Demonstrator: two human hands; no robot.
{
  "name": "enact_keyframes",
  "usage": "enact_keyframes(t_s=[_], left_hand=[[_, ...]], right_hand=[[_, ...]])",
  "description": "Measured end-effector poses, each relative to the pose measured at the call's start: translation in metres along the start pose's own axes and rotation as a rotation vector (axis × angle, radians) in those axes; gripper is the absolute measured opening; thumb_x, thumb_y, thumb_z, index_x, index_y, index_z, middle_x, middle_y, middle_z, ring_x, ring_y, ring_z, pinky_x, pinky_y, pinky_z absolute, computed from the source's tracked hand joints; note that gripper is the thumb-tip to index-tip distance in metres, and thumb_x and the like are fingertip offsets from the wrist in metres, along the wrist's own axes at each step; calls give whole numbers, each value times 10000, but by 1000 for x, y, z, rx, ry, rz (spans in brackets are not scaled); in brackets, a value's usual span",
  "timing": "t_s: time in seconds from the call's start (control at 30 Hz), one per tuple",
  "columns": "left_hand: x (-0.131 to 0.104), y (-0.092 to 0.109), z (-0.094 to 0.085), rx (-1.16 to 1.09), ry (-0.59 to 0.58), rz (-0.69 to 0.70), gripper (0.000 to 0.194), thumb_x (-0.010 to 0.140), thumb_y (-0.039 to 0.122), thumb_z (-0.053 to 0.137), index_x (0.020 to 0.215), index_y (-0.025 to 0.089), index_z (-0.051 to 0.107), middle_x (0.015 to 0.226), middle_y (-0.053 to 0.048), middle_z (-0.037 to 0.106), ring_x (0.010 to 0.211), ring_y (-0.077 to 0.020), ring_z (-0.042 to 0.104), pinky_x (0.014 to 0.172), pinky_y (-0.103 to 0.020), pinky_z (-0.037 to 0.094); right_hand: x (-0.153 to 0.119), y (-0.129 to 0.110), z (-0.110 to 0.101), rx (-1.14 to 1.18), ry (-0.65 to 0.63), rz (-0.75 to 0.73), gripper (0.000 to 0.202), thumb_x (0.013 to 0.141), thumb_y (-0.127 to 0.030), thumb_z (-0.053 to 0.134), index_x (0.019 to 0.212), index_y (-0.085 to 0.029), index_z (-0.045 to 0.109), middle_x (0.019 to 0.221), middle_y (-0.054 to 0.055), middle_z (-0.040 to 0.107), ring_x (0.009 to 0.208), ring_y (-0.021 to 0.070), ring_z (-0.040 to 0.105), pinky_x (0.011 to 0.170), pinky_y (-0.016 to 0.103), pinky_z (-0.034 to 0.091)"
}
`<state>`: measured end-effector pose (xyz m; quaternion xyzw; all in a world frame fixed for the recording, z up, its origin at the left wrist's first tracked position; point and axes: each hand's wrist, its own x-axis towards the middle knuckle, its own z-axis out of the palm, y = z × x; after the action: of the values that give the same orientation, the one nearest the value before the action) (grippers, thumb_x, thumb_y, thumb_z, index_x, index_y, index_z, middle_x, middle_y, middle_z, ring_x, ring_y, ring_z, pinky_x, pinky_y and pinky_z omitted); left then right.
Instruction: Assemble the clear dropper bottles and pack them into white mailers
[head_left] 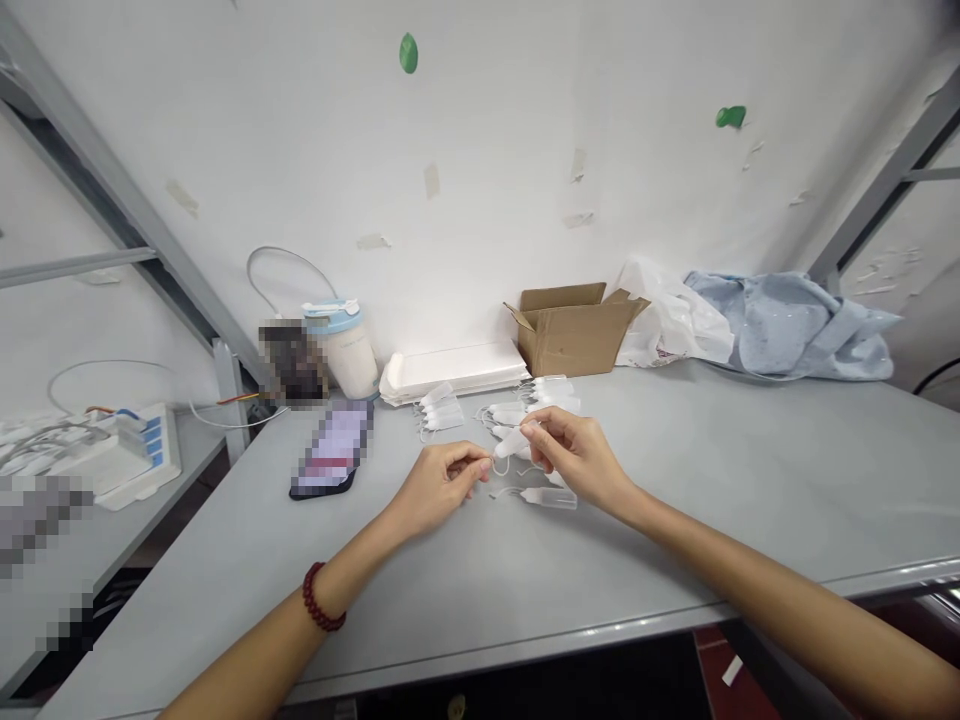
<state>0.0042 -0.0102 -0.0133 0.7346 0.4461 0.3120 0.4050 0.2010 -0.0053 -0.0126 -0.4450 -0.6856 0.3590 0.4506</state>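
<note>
Translucent bottle [512,442], small and slender, was tilted above the grey table [465,580], between the two hands and just over the other small bottles. The right hand [577,450] had its wider end pinched between thumb and fingers, the fingertips closed on it. The left hand [442,485] met it at the narrow end, thumb and forefinger drawn together on the thin curved line [501,472] there; the exact grip was too small to make out.

Nearest to the person, a similar loose bottle [553,498] lay on its side below the right hand, its narrow end pointing left. More of these, partly hidden by the right hand, lay close behind, with a rear cluster [551,388] farther back and a left cluster [441,412] beyond the left hand.

Behind them, a white flat stack [457,374] lay near the wall, with an open cardboard box [574,338] to its right. Next came a white plastic bag [667,315], then a crumpled light-blue cloth [787,325]. Left of the stack stood a cup [351,355] with a blue lid, and in front of the cup lay a phone [334,445], its screen pixelated. A dark red beaded bracelet [322,597] circled the left wrist.
</note>
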Motion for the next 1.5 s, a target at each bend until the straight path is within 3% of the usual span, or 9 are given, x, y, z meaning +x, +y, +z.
enact_keyframes(t_s=[0.3, 0.57, 0.77, 1.0, 1.5], left_hand=[[-5, 1, 2, 36, 63, 9, 220, 828, 281, 486, 748, 130, 623, 661, -16, 615, 474, -82, 478, 502, -211, 391], [-5, 0, 0, 48, 38, 31, 224, 829, 290, 486, 731, 136, 617, 666, -17, 619, 486, -86, 495, 507, -209, 397], [-3, 4, -2, 58, 51, 40, 222, 830, 312, 486, 762, 143, 612, 671, -16, 617, 497, -93, 505, 513, -212, 406], [-3, 7, -6, 87, 48, 109, 223, 837, 296, 489, 741, 143, 620, 675, -18, 621, 513, -91, 504, 536, -209, 414], [-2, 3, -6, 32, 33, 108, 220, 826, 301, 499, 777, 131, 628, 669, -21, 606, 512, -90, 504, 533, -211, 437]], right_hand=[[-2, 3, 1, 4, -91, 22, 309, 833, -456, 490, 785, -164, 575, 543, -25, 535, 410, 80, 445, 421, 206, 370], [-2, 5, 2, 21, -116, -5, 289, 840, -434, 489, 790, -162, 575, 550, -31, 534, 407, 72, 449, 432, 205, 386], [2, -1, -1, 19, -82, -12, 283, 832, -430, 500, 832, -159, 580, 573, -18, 566, 430, 79, 475, 434, 206, 398], [7, -11, -8, 90, -91, 57, 310, 813, -456, 513, 740, -158, 556, 515, -42, 485, 435, 83, 459, 460, 221, 398], [8, -8, -11, 120, -76, 70, 322, 815, -470, 513, 723, -163, 549, 499, -49, 474, 432, 84, 451, 481, 231, 394]])
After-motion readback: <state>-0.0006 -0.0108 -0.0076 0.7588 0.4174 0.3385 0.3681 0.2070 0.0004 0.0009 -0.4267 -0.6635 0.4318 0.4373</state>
